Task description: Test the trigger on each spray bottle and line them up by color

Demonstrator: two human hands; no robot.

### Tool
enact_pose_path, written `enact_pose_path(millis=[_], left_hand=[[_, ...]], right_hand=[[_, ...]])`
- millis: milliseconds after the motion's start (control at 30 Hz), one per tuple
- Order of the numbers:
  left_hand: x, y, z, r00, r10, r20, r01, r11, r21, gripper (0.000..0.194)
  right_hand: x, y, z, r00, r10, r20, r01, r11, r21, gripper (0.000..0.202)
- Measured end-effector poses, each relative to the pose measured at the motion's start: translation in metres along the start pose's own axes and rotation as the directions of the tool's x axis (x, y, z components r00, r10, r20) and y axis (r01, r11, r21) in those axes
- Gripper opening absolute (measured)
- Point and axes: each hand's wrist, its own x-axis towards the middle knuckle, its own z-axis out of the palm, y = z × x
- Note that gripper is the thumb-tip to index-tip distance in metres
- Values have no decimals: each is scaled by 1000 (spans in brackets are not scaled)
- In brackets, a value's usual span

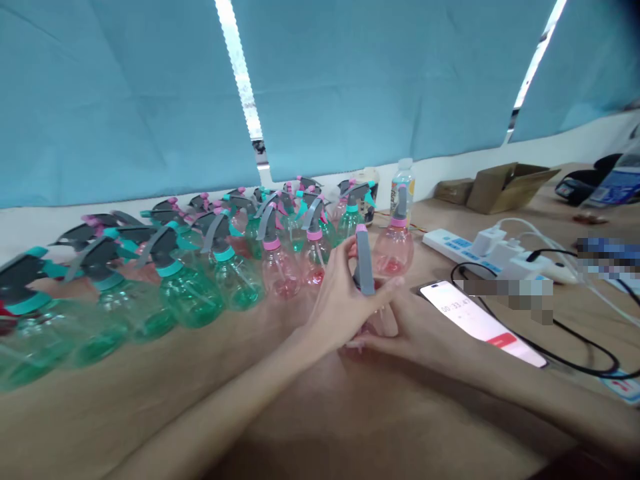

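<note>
In front of me is a spray bottle (365,265) with a grey trigger head, a pink nozzle tip and a clear pinkish body, mostly hidden by my hands. My left hand (333,300) is closed around its neck and head from the left. Lower down, my right hand (423,323) grips the body from the right, thumb and fingers wrapped round it. Just behind stands another pink spray bottle (393,250), apart from the hands. More pink spray bottles (281,267) and green spray bottles (190,293) are grouped to the left.
A phone (465,310) showing a timer lies right of my hands. Beyond it are a white power strip (460,250) with chargers and a looped black cable (590,363). An open cardboard box (505,190) and a labelled drink bottle (404,183) stand at the back.
</note>
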Motion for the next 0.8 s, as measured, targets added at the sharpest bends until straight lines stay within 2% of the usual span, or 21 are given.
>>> enact_pose_path(millis=[67, 133, 200, 267, 367, 533, 800], left_hand=[[0, -7, -2, 999, -19, 29, 19, 1000, 11, 79], [-5, -18, -7, 998, -53, 38, 51, 997, 51, 79], [-14, -29, -13, 995, -93, 17, 91, 991, 97, 68], [-24, -40, -20, 990, -142, 4, 141, 984, 110, 51], [-38, -49, -29, 983, -181, 18, 178, 975, 131, 33], [-50, -52, -37, 976, -208, 73, 195, 969, 154, 24], [-51, -60, -40, 947, -287, 147, 268, 954, 136, 21]], right_hand=[[6, 10, -8, 998, 50, 22, -52, 996, 71, 51], [14, 22, -14, 991, 128, 25, -129, 991, 43, 57], [25, 36, -17, 984, 178, 1, -176, 977, -117, 57], [38, 50, -18, 984, 176, -18, -174, 940, -293, 57], [57, 63, -18, 979, 201, -37, -201, 910, -363, 50], [78, 60, -18, 964, 258, -59, -260, 881, -396, 49], [97, 59, -16, 935, 352, -45, -337, 838, -429, 54]])
